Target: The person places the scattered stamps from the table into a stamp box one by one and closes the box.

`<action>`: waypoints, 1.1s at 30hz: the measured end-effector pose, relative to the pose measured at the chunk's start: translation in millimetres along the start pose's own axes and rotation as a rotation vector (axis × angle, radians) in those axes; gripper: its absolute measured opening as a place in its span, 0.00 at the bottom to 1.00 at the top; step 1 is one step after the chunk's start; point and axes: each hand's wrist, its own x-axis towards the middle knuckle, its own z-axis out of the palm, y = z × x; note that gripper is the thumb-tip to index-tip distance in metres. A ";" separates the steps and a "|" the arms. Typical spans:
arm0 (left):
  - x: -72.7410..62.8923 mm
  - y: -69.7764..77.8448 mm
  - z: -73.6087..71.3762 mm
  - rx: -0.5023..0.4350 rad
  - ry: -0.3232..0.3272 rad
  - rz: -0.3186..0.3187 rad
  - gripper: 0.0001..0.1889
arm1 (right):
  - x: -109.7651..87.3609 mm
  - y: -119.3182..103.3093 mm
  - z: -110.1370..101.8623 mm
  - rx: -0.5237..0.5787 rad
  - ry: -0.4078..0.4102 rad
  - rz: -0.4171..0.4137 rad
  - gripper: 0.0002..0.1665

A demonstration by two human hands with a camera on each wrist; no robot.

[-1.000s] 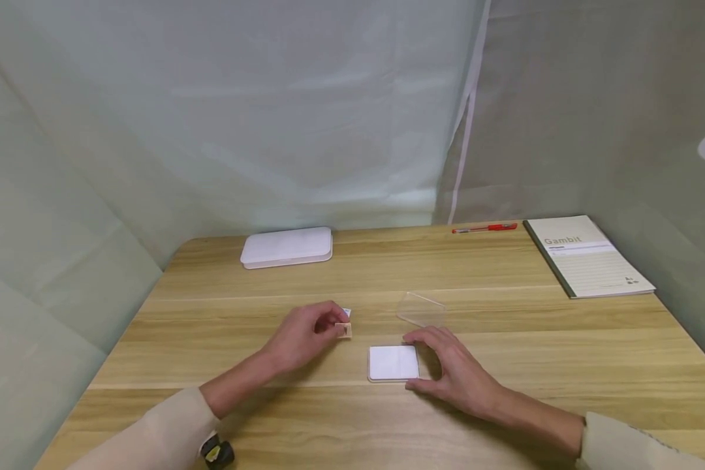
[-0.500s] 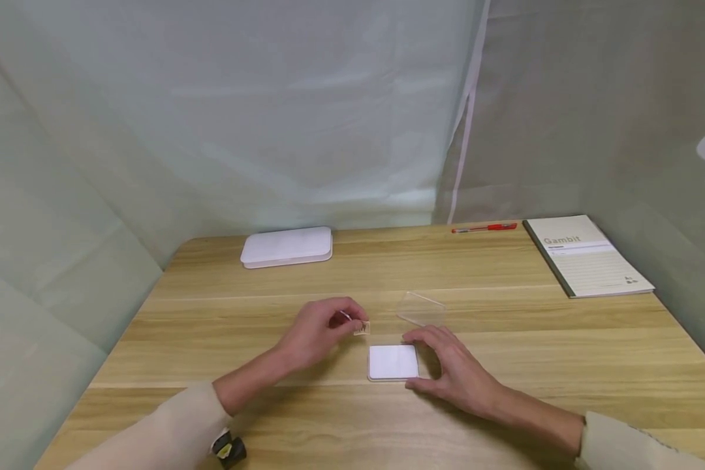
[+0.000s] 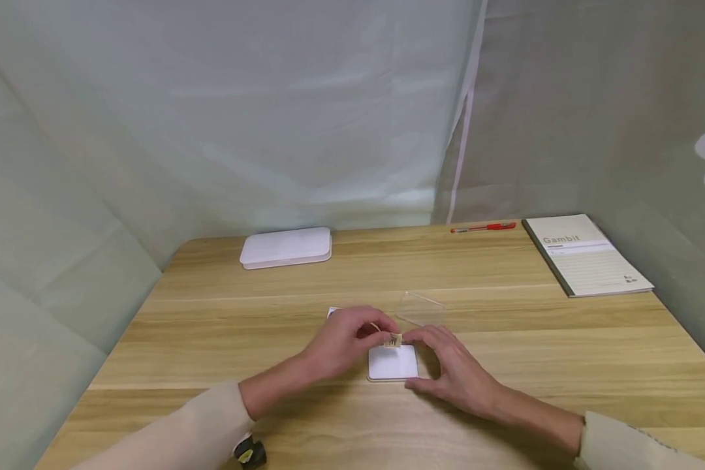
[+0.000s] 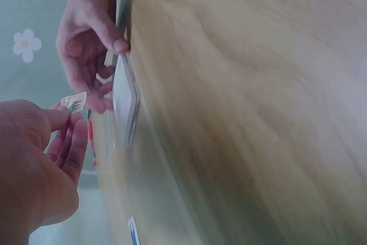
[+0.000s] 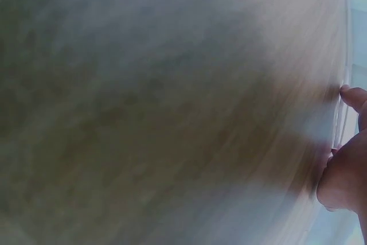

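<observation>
Head: works over a wood-grain tabletop (image 3: 211,320) before grey-green curtains (image 3: 329,130); pinches a small stamp (image 3: 393,341) in the left hand (image 3: 343,343) above the far edge of a white-topped block (image 3: 391,367), long axis seemingly left-right, and grips the block's right end in the right hand (image 3: 455,372). Left wrist: shows the stamp jutting toward that hand. Right wrist: mostly blurred tabletop.

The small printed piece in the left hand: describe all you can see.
The small printed piece looks like thin paper, with straight edges, a dark pattern on a pale ground and a lighter border. The print is too small to make out. The left hand pinches it at one side, hiding part. It is held above the white slab, a gap showing in the left wrist view, near the right hand; whether they touch is unclear.
</observation>
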 end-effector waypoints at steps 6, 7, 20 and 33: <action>3.4 1.8 15.2 -0.001 -0.040 0.004 0.06 | -0.1 1.1 0.0 -0.005 -0.003 0.000 0.39; 3.9 2.2 17.7 -0.006 -0.045 0.007 0.06 | -0.1 1.3 0.0 -0.005 -0.004 -0.001 0.39; 5.4 5.0 38.0 -0.012 -0.047 -0.028 0.04 | -1.3 2.7 0.7 0.002 0.021 -0.040 0.38; 4.4 0.0 39.4 0.064 -0.006 -0.059 0.03 | -1.0 2.6 1.7 -0.002 0.033 -0.038 0.38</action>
